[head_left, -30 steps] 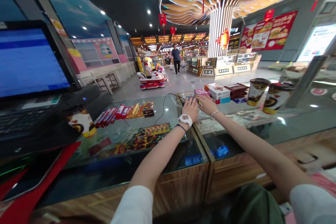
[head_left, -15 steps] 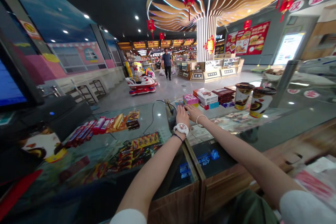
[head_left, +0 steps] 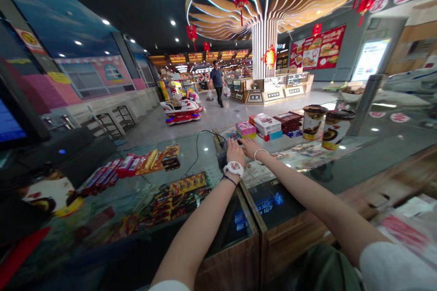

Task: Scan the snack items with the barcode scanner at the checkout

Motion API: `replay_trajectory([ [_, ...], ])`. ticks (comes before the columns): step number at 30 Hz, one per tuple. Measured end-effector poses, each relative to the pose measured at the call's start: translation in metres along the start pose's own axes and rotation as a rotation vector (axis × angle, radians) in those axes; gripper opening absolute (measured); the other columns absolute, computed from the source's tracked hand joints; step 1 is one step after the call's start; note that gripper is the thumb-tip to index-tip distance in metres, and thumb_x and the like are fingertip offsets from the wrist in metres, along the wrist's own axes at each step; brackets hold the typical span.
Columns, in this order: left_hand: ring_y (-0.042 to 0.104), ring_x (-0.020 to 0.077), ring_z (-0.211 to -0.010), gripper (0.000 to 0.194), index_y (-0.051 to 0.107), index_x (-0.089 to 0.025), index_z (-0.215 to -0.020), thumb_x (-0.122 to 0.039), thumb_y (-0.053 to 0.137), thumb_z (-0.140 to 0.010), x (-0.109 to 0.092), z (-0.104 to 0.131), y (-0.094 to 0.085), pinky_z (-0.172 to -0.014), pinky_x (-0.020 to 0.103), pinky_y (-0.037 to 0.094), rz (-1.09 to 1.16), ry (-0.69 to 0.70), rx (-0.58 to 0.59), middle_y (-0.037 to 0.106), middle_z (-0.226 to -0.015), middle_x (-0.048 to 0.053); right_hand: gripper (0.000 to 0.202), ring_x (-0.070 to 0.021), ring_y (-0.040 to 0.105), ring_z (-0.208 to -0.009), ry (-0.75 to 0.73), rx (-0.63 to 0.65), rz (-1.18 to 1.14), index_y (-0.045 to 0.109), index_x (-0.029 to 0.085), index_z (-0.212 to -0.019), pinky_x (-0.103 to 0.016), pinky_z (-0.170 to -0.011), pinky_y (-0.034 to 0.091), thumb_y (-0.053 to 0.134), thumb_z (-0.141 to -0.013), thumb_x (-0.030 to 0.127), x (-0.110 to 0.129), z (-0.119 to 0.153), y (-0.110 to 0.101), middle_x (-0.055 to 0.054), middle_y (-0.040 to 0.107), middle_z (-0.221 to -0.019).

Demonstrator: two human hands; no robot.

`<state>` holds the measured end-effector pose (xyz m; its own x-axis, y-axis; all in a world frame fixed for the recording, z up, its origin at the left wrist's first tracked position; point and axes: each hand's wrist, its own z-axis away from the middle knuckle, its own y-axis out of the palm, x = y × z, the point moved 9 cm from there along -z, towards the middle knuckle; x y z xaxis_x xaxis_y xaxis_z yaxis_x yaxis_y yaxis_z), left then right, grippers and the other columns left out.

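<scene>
A small dark device point(head_left: 221, 158) with a black cable point(head_left: 197, 145) stands on the glass counter, near the join of two cases. My left hand point(head_left: 235, 151), with a white watch at the wrist, is closed over the device's near right side. From the right, my right hand point(head_left: 250, 147) reaches in, its fingers bent onto the device's far end beside the left fingertips. My hands cover much of the device, so its exact kind is hidden. Just beyond my right hand lie a pink box point(head_left: 246, 128) and stacked white boxes point(head_left: 267, 123).
Chocolate packs point(head_left: 287, 122) and two large printed cups point(head_left: 336, 131) stand to the right. Snack bars point(head_left: 102, 175) lie at left, near a monitor point(head_left: 17, 118). A metal post point(head_left: 368, 102) rises at right. Beyond the counter, a person point(head_left: 217, 82) carries bags near a kiddie ride point(head_left: 180, 107).
The view has shifted slightly, so the surroundings sit a little further left. My hands stay at the device with little visible movement. The person in the aisle has taken a step.
</scene>
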<state>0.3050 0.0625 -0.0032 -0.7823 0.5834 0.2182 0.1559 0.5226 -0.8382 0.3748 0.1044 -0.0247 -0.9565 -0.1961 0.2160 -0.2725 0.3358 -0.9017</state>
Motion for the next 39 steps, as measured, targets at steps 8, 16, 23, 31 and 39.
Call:
replay_trajectory([
  [8, 0.034, 0.0366, -0.145, 0.051, 0.054, -0.005, -0.139, -0.013, 0.04, -0.091, -0.001, -0.001, -0.007, -0.122, 0.061, 0.015, 0.078, -0.02, 0.042, 0.048, -0.149, 0.021, 0.055, -0.0284, 0.048, -0.133, -0.012, 0.039, 0.09, 0.05, 0.02, -0.143, -0.053, -0.116, 0.027, 0.046, -0.089, 0.013, 0.003, 0.029, -0.015, -0.015, 0.053, -0.143],
  [16, 0.038, 0.0342, -0.143, 0.051, 0.051, -0.006, -0.141, -0.018, 0.042, -0.092, -0.023, 0.006, -0.02, -0.124, 0.054, 0.015, 0.037, 0.17, 0.068, 0.048, -0.15, 0.019, 0.054, -0.0279, 0.044, -0.138, 0.027, 0.098, 0.154, 0.053, 0.026, -0.141, -0.056, -0.119, 0.022, 0.052, -0.087, 0.016, -0.013, 0.076, -0.041, -0.01, 0.044, -0.152],
  [23, 0.042, 0.0293, -0.141, 0.053, 0.051, -0.013, -0.141, -0.009, 0.047, -0.088, -0.035, 0.007, -0.011, -0.118, 0.051, 0.032, 0.092, 0.26, 0.107, 0.048, -0.151, 0.015, 0.051, -0.0309, 0.042, -0.14, 0.134, 0.103, 0.178, 0.051, 0.026, -0.143, -0.059, -0.117, 0.024, 0.051, -0.092, 0.031, -0.044, 0.115, -0.062, -0.011, 0.035, -0.159],
  [31, 0.041, 0.0235, -0.143, 0.055, 0.049, -0.023, -0.143, -0.008, 0.048, -0.09, -0.05, 0.007, -0.002, -0.12, 0.049, 0.029, 0.224, 0.352, 0.208, 0.048, -0.152, 0.007, 0.055, -0.037, 0.04, -0.141, 0.193, 0.095, 0.161, 0.053, 0.032, -0.14, -0.066, -0.114, 0.025, 0.058, -0.088, 0.048, -0.085, 0.151, -0.084, -0.01, 0.033, -0.16],
  [39, 0.047, 0.0224, -0.137, 0.054, 0.047, -0.02, -0.144, -0.023, 0.052, -0.09, -0.064, 0.014, -0.029, -0.124, 0.051, 0.02, 0.381, 0.439, 0.136, 0.051, -0.149, 0.008, 0.083, -0.0364, 0.041, -0.14, 0.221, 0.024, 0.086, 0.033, 0.024, -0.153, -0.065, -0.113, 0.029, 0.066, -0.082, 0.053, -0.098, 0.139, -0.086, -0.016, 0.036, -0.158],
])
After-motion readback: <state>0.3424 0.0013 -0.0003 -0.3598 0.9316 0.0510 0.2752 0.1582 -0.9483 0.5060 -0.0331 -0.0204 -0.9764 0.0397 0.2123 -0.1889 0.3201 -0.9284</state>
